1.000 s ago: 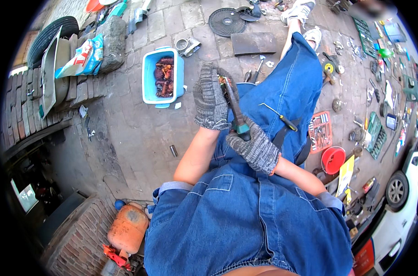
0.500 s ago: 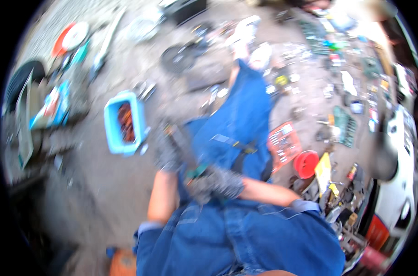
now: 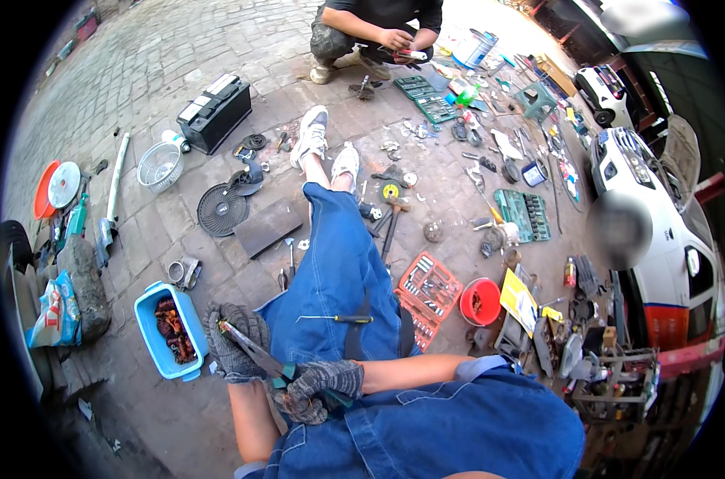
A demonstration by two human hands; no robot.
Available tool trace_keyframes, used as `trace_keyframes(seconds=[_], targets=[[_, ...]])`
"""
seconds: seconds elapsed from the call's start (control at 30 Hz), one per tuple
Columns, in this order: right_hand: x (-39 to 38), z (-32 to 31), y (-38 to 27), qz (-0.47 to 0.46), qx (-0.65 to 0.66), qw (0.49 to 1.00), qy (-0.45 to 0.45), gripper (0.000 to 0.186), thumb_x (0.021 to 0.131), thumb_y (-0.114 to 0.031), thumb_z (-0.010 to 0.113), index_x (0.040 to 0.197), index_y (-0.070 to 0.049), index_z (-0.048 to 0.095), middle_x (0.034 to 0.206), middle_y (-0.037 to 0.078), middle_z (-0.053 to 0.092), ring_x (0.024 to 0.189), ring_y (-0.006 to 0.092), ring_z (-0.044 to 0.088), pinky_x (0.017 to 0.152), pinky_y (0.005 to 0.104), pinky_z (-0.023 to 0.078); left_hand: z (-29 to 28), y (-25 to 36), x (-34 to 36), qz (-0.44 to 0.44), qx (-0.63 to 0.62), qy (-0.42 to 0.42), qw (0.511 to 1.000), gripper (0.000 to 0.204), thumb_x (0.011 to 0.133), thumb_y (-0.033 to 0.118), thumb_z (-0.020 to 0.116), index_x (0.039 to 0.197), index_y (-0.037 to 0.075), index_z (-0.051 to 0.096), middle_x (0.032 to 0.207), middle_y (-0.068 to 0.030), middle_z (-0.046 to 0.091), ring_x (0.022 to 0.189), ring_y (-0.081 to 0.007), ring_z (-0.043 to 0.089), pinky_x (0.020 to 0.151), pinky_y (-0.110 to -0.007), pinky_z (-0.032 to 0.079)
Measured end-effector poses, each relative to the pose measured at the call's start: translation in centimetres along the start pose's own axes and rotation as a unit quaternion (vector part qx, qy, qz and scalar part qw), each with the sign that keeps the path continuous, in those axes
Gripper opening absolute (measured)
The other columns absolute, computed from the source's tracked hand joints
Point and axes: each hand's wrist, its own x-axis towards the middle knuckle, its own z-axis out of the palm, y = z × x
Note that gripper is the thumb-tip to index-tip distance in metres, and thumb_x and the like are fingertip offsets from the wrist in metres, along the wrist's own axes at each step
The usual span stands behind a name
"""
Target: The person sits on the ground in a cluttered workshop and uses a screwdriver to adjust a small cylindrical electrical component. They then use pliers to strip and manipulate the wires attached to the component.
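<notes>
My right hand [image 3: 318,391], in a grey knit glove, is wrapped around the green handles of long-bladed shears [image 3: 254,349]. Their metal blades slant up and left toward my left hand [image 3: 239,339]. That hand, gloved the same way, is curled closed behind the blades, with a small reddish-brown bit showing near the tip. What its fingers grip is mostly hidden. Across my blue-clad lap lies a hooked pick [image 3: 342,319] with a black and yellow handle. Beside my left hand stands a light blue tub [image 3: 144,319] holding reddish-brown coiled pieces [image 3: 175,331].
Ahead, a person [image 3: 382,32] squats, holding a small object. An open red socket set [image 3: 428,291] and a red bucket [image 3: 480,302] lie to my right, a black battery [image 3: 215,113] and fan grille [image 3: 221,210] farther off. Cars [image 3: 657,231] stand at far right.
The view has shifted and sharpened from a blur, bringing the squatting person into sight. Both my hands remain together at the shears.
</notes>
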Motion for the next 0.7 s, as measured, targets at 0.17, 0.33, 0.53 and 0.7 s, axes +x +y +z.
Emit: trace_keyframes(seconds=[0.17, 0.33, 0.53, 0.7], targets=[[0.6, -0.1, 0.0, -0.034, -0.029, 0.999, -0.001, 0.014, 0.083, -0.021, 0.060, 0.083, -0.008, 0.055, 0.066, 0.000, 0.050, 0.055, 0.0111, 0.048, 0.049, 0.0255, 0.040, -0.2, 0.3, 0.7, -0.022, 0.020, -0.077, 0.997, 0.038, 0.089, 0.037, 0.045, 0.056, 0.017, 0.043, 0.046, 0.0031, 0.040, 0.040, -0.0128, 0.038, 0.040, -0.027, 0.032], [1.1, -0.8, -1.2, 0.001, -0.169, 0.975, 0.142, 0.018, 0.084, -0.025, 0.058, 0.092, -0.008, 0.058, 0.075, 0.001, 0.058, 0.066, 0.0118, 0.055, 0.058, 0.0259, 0.045, 0.6, -0.6, 1.3, -0.045, 0.029, 0.242, 0.969, 0.030, 0.086, 0.038, 0.053, 0.064, 0.018, 0.050, 0.055, 0.0052, 0.047, 0.047, -0.0110, 0.044, 0.045, -0.025, 0.037], [0.9, -1.5, -1.3, 0.010, -0.150, 0.983, 0.108, 0.026, 0.084, -0.026, 0.058, 0.095, -0.003, 0.059, 0.084, 0.006, 0.062, 0.075, 0.0142, 0.060, 0.067, 0.0261, 0.047, -3.9, -0.9, 2.0, -0.049, -0.021, 0.172, 0.984, 0.018, 0.085, 0.031, 0.057, 0.078, 0.014, 0.057, 0.068, 0.0019, 0.057, 0.058, -0.0121, 0.055, 0.054, -0.025, 0.048], [1.2, -2.4, -1.0, 0.009, -0.179, 0.978, 0.103, 0.026, 0.088, -0.027, 0.056, 0.104, -0.008, 0.059, 0.093, 0.004, 0.062, 0.084, 0.0123, 0.058, 0.073, 0.0266, 0.046, -3.1, -0.9, 1.9, -0.048, -0.021, 0.249, 0.967, 0.017, 0.085, 0.030, 0.058, 0.081, 0.014, 0.059, 0.070, 0.0013, 0.059, 0.060, -0.0122, 0.056, 0.056, -0.025, 0.049]])
